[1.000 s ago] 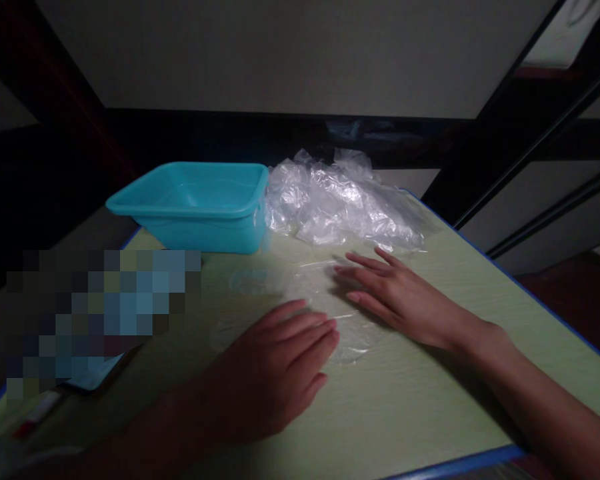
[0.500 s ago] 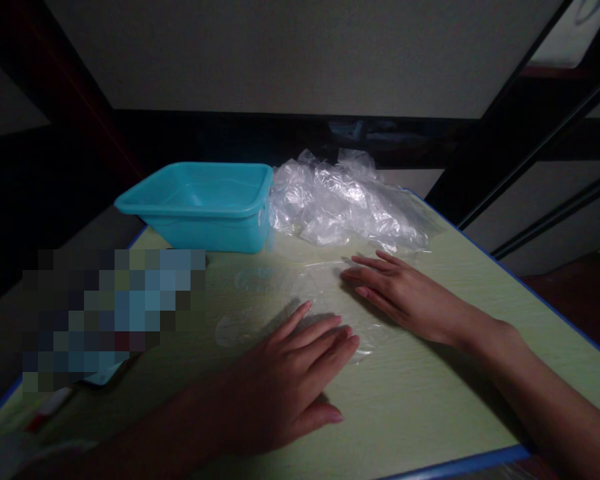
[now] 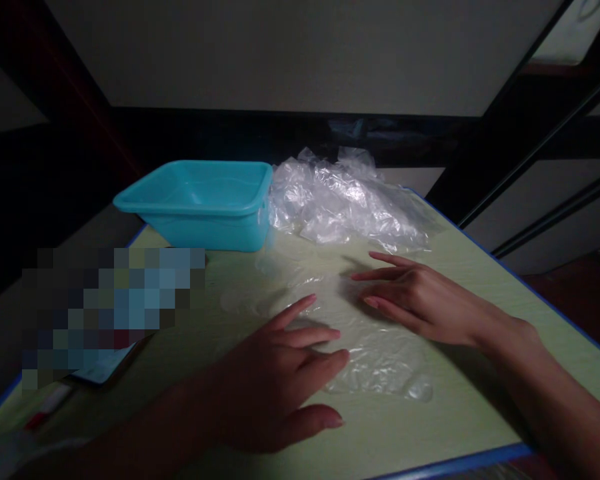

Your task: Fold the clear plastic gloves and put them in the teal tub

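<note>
A thin, clear plastic film [image 3: 385,367] with rounded, finger-like ends, like a disposable glove, lies flat and wrinkled on the table. My left hand [image 3: 285,380] hovers over or rests on its near left part, palm down, fingers spread and thumb out. At its upper right side, my right hand [image 3: 410,300] is open, with fingers apart and pointing left. Whether the fingertips touch the film is hard to tell. Behind them sits a heap of crumpled clear plastic [image 3: 350,200].
A turquoise plastic basin [image 3: 210,230] stands at the back left of the pale green table [image 3: 480,407], which has a blue edge. A pixelated flat object, perhaps a phone [image 3: 103,363], and a red-and-white marker [image 3: 47,407] lie at left. A grey panel [image 3: 290,60] rises behind.
The clear film now spreads further right and nearer to me, its rounded end showing between my hands. My right hand has shifted slightly right; my left fingers are spread a little wider.
</note>
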`<act>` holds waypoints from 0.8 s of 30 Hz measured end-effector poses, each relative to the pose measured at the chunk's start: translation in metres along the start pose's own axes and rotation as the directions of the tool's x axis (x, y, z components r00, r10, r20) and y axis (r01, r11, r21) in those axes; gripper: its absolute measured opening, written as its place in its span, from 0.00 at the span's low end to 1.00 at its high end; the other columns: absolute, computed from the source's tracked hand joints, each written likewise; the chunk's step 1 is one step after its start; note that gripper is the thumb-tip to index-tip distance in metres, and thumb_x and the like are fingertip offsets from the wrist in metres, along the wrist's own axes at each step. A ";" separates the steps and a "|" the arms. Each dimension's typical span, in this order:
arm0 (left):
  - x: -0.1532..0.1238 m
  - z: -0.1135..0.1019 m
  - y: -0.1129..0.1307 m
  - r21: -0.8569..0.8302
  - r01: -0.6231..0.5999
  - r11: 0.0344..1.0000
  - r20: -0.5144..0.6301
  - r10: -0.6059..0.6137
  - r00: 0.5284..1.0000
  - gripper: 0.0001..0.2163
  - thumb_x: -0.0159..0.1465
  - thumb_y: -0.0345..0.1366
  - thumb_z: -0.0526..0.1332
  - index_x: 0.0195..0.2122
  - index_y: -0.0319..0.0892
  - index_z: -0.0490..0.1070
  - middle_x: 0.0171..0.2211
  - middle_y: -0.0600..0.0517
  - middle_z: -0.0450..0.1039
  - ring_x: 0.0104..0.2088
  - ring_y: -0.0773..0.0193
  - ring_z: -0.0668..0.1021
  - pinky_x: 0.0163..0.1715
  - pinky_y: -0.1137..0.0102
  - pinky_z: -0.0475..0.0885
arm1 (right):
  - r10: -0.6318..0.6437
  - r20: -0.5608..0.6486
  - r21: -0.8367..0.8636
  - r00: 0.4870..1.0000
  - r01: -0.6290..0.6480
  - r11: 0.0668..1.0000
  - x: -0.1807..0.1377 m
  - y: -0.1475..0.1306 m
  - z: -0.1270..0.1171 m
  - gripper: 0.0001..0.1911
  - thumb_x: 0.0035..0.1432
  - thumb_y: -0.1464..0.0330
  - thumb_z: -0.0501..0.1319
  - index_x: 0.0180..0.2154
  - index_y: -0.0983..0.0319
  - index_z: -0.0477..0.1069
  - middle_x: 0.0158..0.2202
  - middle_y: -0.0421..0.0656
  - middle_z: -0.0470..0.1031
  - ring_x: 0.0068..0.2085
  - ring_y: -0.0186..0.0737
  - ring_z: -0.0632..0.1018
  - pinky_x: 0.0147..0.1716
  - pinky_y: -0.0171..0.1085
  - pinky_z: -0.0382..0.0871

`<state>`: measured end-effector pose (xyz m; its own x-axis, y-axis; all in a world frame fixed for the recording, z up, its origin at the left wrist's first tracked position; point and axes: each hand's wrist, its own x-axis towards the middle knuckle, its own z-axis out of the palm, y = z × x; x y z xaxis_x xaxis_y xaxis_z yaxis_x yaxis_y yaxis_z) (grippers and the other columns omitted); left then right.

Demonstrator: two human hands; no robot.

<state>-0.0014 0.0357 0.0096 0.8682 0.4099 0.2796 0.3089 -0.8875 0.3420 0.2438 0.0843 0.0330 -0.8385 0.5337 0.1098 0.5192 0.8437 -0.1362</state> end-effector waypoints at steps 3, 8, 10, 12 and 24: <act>-0.002 0.001 0.000 -0.003 -0.025 1.000 -0.057 0.025 0.998 0.20 0.69 0.42 0.45 0.50 0.34 0.68 0.38 0.47 0.79 0.54 0.61 0.70 0.63 0.61 0.36 | -0.027 -0.066 0.012 0.997 0.028 1.000 0.001 -0.003 0.000 0.20 0.67 0.67 0.44 0.42 0.69 0.72 0.44 0.50 0.77 0.50 0.42 0.75 0.61 0.49 0.50; -0.001 0.004 0.003 0.005 0.028 1.000 0.059 -0.028 0.998 0.22 0.67 0.45 0.50 0.59 0.38 0.58 0.57 0.46 0.65 0.60 0.59 0.62 0.63 0.58 0.35 | 0.010 -0.005 0.042 1.000 -0.010 0.999 0.007 -0.004 0.011 0.25 0.65 0.59 0.47 0.57 0.69 0.57 0.58 0.55 0.64 0.60 0.45 0.63 0.60 0.54 0.50; 0.000 0.005 0.004 0.011 0.032 0.999 0.112 -0.033 0.993 0.24 0.67 0.46 0.51 0.60 0.38 0.55 0.60 0.47 0.61 0.62 0.59 0.57 0.63 0.57 0.35 | 0.020 0.032 0.048 0.999 -0.022 0.999 0.008 -0.003 0.016 0.28 0.65 0.57 0.47 0.59 0.69 0.54 0.59 0.55 0.62 0.62 0.45 0.58 0.60 0.54 0.49; 0.000 0.005 0.004 -0.002 0.043 0.999 0.146 -0.042 0.988 0.25 0.66 0.46 0.51 0.61 0.39 0.53 0.60 0.48 0.61 0.63 0.59 0.56 0.63 0.56 0.36 | 0.027 0.050 0.051 0.998 -0.029 0.998 0.008 -0.002 0.018 0.27 0.66 0.58 0.46 0.59 0.69 0.54 0.59 0.54 0.62 0.62 0.45 0.57 0.60 0.54 0.48; 0.004 -0.006 0.008 -0.128 0.002 0.992 0.153 0.017 0.988 0.20 0.65 0.43 0.54 0.54 0.36 0.64 0.45 0.47 0.76 0.57 0.59 0.67 0.63 0.55 0.39 | -0.049 -0.050 0.102 0.998 0.054 0.993 0.006 -0.004 0.007 0.20 0.67 0.63 0.44 0.50 0.67 0.66 0.51 0.50 0.72 0.55 0.41 0.70 0.60 0.51 0.52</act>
<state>0.0025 0.0313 0.0185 0.9226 0.3574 0.1451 0.2586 -0.8522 0.4547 0.2354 0.0844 0.0270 -0.8537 0.4937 0.1656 0.4535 0.8612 -0.2293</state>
